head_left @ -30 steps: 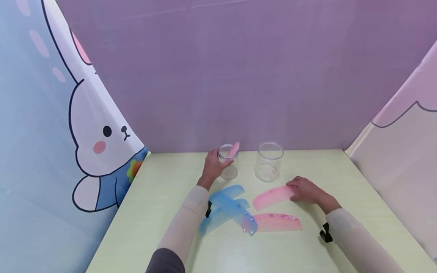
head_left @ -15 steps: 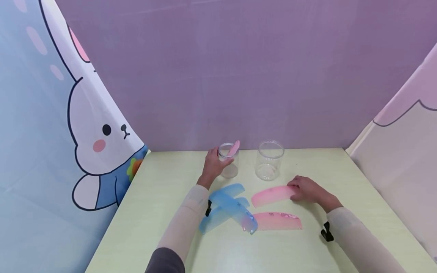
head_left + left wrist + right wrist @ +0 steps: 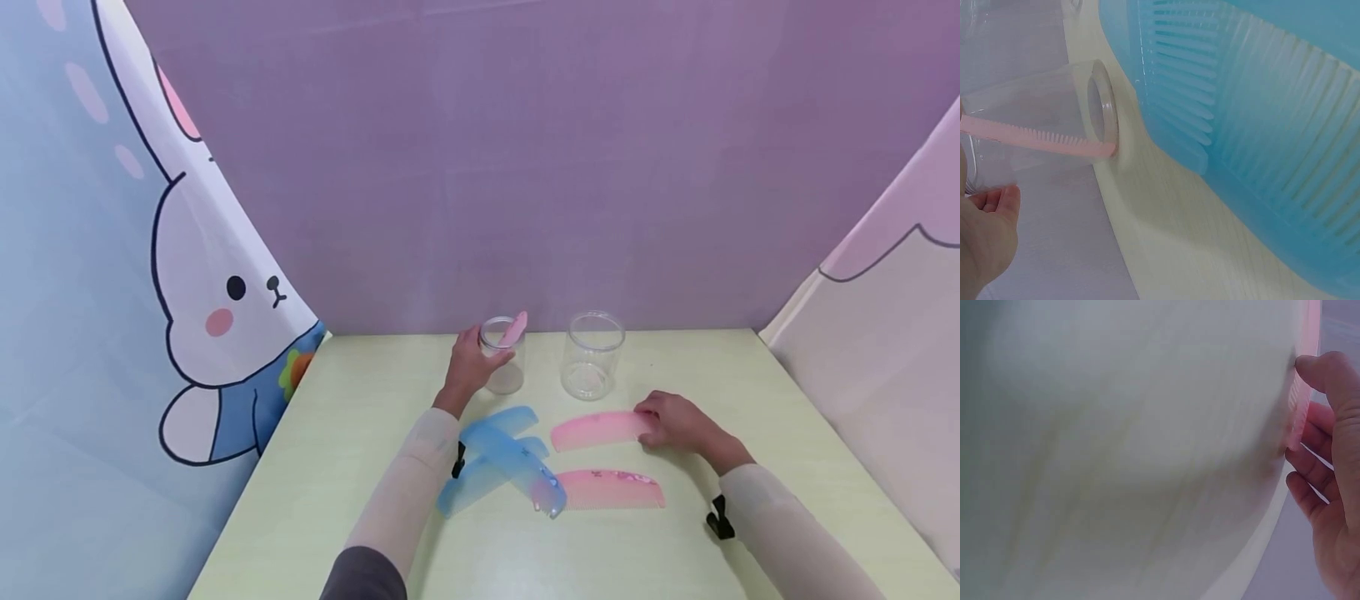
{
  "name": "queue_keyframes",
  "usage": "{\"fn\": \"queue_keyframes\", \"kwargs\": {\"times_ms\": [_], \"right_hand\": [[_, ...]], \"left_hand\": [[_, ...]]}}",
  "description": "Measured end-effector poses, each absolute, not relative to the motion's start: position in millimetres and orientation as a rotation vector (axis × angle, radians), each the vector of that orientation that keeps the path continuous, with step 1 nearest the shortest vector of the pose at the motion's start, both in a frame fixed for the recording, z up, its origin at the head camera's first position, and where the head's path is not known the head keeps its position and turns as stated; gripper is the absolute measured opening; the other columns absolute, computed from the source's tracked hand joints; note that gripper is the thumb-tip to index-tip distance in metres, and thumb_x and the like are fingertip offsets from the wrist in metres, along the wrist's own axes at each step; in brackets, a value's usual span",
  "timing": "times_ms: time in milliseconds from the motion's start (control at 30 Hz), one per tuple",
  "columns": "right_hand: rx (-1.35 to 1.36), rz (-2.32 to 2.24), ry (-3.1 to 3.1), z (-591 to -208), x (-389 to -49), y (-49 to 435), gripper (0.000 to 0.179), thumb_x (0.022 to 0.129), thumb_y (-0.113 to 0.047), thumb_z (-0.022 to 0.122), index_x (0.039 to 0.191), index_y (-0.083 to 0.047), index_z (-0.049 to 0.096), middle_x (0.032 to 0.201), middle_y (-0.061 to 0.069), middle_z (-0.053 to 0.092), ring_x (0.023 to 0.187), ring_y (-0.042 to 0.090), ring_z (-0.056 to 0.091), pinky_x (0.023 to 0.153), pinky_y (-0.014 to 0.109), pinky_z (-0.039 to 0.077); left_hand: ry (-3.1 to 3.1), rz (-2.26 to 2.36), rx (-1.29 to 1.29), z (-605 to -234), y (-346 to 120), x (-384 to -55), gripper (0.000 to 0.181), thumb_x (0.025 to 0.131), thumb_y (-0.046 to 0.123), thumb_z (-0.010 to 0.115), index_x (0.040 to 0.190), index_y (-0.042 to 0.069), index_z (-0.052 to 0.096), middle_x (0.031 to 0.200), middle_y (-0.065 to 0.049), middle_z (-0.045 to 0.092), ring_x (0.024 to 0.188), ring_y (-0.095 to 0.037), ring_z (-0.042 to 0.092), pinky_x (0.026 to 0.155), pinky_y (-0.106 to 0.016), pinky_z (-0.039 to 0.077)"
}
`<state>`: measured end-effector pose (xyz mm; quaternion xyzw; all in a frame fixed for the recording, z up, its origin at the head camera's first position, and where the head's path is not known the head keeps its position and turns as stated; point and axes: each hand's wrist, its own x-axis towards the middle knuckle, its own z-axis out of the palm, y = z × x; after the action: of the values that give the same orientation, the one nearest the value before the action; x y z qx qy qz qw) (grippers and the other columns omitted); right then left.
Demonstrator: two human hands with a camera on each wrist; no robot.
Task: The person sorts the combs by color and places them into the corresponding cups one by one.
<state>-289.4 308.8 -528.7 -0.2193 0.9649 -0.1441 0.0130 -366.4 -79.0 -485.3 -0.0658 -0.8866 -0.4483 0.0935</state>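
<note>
At the back of the table my left hand (image 3: 469, 365) grips the upper side of a clear plastic jar (image 3: 504, 379). Inside that jar a pink comb (image 3: 1041, 139) leans, its end sticking out over the rim. My right hand (image 3: 678, 425) pinches the right end of another pink comb (image 3: 596, 430) between thumb and fingers, close over the table. In front of it lies a further pink comb (image 3: 615, 490) with a flower pattern, its left end overlapped by a blue comb (image 3: 517, 463). Several blue combs are piled crosswise beside my left forearm and loom large in the left wrist view.
A second clear jar (image 3: 591, 367) stands to the right of the gripped one. The pale table (image 3: 315, 517) ends at a purple backdrop (image 3: 480, 167). A curtain with a rabbit print (image 3: 217, 283) borders the left side, and a pink and white one (image 3: 877, 350) the right.
The pink comb in my right hand has swung level, its left end shifting slightly leftward, and the hand has edged a little right. My left hand stays on the jar.
</note>
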Motion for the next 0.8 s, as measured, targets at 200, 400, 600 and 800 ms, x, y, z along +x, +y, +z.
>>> {"fn": "queue_keyframes", "kwargs": {"times_ms": [200,400,600,800], "right_hand": [[-0.725,-0.428,3.071,-526.8,-286.2,312.6,0.041,0.079,-0.03,0.083,0.11,-0.003,0.074,0.104,0.009,0.07,0.091,0.023,0.064,0.086,0.047,0.057],[-0.81,-0.445,3.149,-519.3,-284.1,317.7,0.04,0.078,-0.029,0.082,0.106,-0.001,0.074,0.099,0.01,0.07,0.088,0.025,0.065,0.083,0.047,0.057],[-0.796,-0.508,3.168,-508.5,-283.0,316.9,0.04,0.077,-0.03,0.083,0.105,-0.002,0.074,0.096,0.007,0.069,0.084,0.02,0.063,0.076,0.04,0.055],[-0.834,-0.537,3.218,-492.4,-281.8,314.4,0.04,0.076,-0.03,0.084,0.103,-0.004,0.074,0.096,0.006,0.069,0.082,0.018,0.063,0.074,0.038,0.054]], "left_hand": [[-2.625,-1.317,-0.205,-485.9,-78.9,-366.0,0.082,0.083,0.044,0.083,0.145,0.003,0.049,0.136,-0.017,0.057,0.125,-0.033,0.057,0.108,-0.05,0.048],[-2.61,-1.328,-0.212,-484.2,-79.1,-364.8,0.081,0.083,0.042,0.084,0.144,0.002,0.05,0.134,-0.017,0.058,0.124,-0.034,0.057,0.108,-0.051,0.048],[-2.606,-1.331,-0.214,-483.7,-79.3,-364.0,0.08,0.083,0.041,0.085,0.144,0.002,0.051,0.134,-0.018,0.059,0.123,-0.034,0.057,0.107,-0.051,0.048],[-2.614,-1.324,-0.206,-482.2,-78.9,-363.0,0.079,0.083,0.04,0.085,0.143,0.002,0.051,0.134,-0.018,0.058,0.124,-0.035,0.057,0.108,-0.051,0.048]]}}
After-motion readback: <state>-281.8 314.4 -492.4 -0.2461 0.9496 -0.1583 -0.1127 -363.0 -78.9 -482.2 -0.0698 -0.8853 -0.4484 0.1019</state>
